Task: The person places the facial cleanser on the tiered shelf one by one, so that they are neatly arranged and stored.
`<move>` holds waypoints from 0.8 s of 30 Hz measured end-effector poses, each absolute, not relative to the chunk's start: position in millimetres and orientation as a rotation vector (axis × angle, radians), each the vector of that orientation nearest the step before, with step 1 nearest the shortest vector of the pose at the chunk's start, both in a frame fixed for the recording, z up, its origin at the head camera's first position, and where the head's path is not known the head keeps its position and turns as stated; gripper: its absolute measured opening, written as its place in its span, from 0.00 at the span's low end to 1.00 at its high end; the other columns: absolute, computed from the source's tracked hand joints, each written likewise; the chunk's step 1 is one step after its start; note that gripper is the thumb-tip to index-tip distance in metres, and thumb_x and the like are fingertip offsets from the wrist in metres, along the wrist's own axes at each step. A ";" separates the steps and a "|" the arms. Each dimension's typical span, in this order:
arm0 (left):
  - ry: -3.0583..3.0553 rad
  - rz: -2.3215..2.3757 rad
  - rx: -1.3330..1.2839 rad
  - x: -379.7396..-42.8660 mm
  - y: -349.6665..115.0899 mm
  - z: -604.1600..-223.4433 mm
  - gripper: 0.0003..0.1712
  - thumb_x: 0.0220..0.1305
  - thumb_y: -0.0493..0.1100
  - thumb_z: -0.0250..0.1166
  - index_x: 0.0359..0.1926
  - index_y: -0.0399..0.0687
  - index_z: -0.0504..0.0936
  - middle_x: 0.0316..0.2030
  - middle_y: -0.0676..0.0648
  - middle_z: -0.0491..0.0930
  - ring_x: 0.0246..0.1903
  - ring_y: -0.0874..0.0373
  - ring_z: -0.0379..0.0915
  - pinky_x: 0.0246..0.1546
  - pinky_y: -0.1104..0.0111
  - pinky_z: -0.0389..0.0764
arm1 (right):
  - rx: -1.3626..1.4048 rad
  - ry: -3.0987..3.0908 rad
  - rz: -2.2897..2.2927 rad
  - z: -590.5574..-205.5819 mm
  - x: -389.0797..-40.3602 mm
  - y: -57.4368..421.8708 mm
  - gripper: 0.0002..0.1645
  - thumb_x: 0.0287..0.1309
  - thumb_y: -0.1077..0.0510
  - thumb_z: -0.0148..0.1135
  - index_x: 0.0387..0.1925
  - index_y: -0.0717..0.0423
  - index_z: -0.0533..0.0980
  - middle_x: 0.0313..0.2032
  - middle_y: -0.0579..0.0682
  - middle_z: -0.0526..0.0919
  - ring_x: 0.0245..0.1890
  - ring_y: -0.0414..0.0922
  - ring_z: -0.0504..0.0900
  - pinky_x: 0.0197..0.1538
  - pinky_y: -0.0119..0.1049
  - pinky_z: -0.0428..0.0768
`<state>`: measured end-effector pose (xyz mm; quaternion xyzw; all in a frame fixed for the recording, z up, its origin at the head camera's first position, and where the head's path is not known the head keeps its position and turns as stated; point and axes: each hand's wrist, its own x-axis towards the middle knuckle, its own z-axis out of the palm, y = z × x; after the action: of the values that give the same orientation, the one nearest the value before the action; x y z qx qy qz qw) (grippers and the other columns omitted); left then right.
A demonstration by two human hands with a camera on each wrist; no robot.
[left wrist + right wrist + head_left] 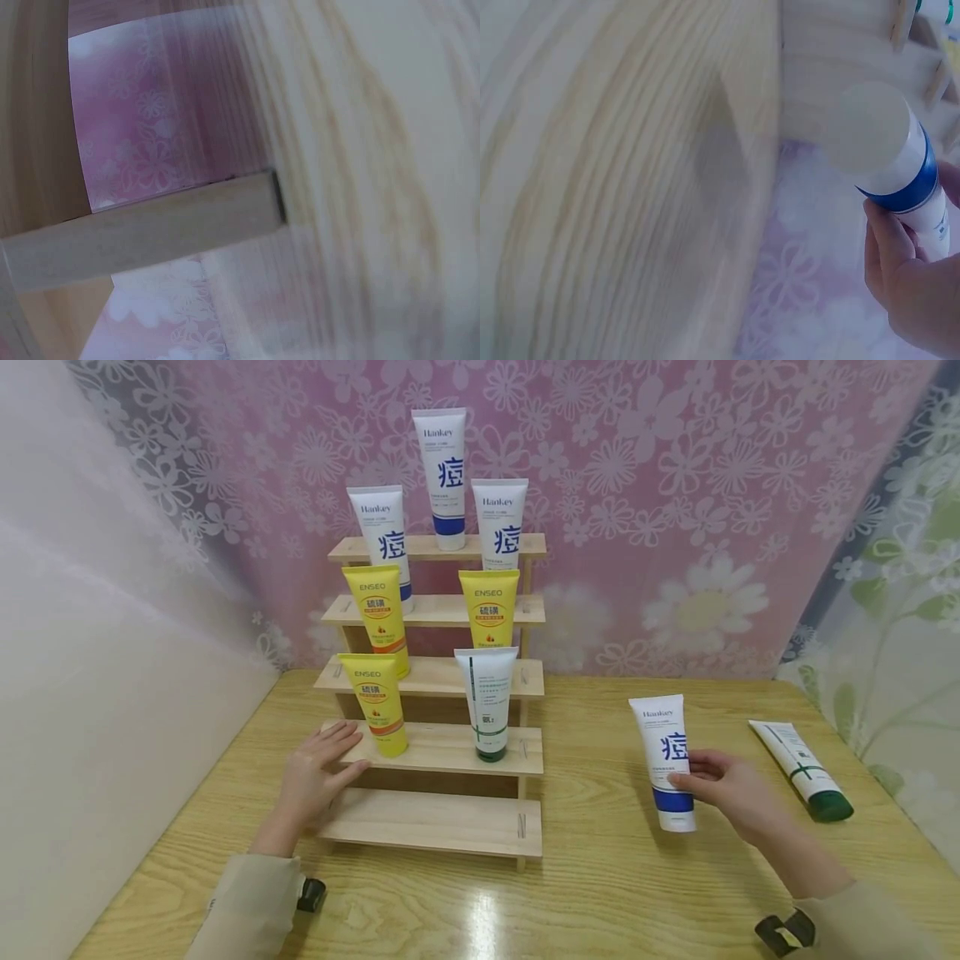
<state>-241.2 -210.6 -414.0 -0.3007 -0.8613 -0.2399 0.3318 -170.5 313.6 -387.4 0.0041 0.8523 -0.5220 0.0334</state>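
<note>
My right hand [731, 785] pinches a white and blue squeeze tube [663, 743] near its lower end, cap down. In the right wrist view that tube's white cap [870, 135] faces the camera, above the tabletop. At the left end of a stepped wooden display rack [442, 822], my left hand [318, 777] rests with extended fingers on the second step from the bottom. Beside it stands a yellow tube [372, 706]; on the same step's right is a white tube with a green cap [489, 702]. The left wrist view shows wood closely, with no hand visible.
Higher steps bear two more yellow tubes [378, 618] and three white and blue tubes [442, 472]. The lowest step is bare wood. Another green-capped white tube [801, 768] lies on the wood-grain table [592, 893], right of my right hand. A pink floral curtain [600, 527] hangs behind.
</note>
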 end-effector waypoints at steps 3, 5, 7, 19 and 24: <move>-2.249 -0.632 -0.782 -241.6 -211.1 -414.5 0.27 0.42 0.48 0.70 0.42 0.35 0.80 0.47 0.40 0.76 0.50 0.45 0.69 0.53 0.50 0.63 | -0.007 2.613 -1.645 -381.8 -164.4 298.1 0.37 0.54 0.54 0.60 0.55 0.76 0.58 0.47 0.65 0.71 0.39 0.35 0.75 0.40 0.29 0.76; -2.243 -0.635 -0.784 -241.8 -211.4 -415.1 0.27 0.44 0.50 0.70 0.42 0.35 0.80 0.47 0.40 0.76 0.50 0.45 0.70 0.53 0.50 0.63 | -0.018 2.600 -1.675 -378.6 -159.8 288.1 0.36 0.54 0.54 0.60 0.55 0.74 0.59 0.47 0.64 0.72 0.39 0.37 0.76 0.40 0.30 0.75; -2.237 -0.641 -0.787 -242.2 -211.6 -415.7 0.27 0.44 0.51 0.69 0.42 0.35 0.80 0.47 0.40 0.76 0.49 0.45 0.70 0.53 0.50 0.63 | -0.037 2.595 -1.705 -376.2 -154.8 278.4 0.34 0.53 0.54 0.61 0.54 0.73 0.61 0.45 0.62 0.73 0.39 0.37 0.76 0.40 0.29 0.75; -2.271 -0.641 -0.759 -241.5 -211.2 -414.1 0.26 0.42 0.48 0.71 0.42 0.36 0.80 0.47 0.41 0.76 0.50 0.46 0.69 0.53 0.51 0.63 | -0.346 2.426 -1.997 -369.9 -138.8 222.7 0.26 0.48 0.66 0.63 0.46 0.74 0.64 0.42 0.55 0.72 0.41 0.38 0.74 0.43 0.30 0.76; -2.256 -0.632 -0.770 -241.7 -211.2 -413.8 0.27 0.46 0.52 0.68 0.43 0.36 0.80 0.47 0.41 0.76 0.50 0.46 0.69 0.52 0.49 0.64 | -0.419 2.353 -2.041 -368.1 -138.0 200.7 0.25 0.45 0.67 0.65 0.44 0.72 0.64 0.42 0.59 0.71 0.42 0.41 0.74 0.44 0.34 0.77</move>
<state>-241.7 -211.2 -413.8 -0.2946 -0.8631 -0.2419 0.3313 -138.0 200.7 -368.1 -0.1334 0.7487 -0.6493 -0.0007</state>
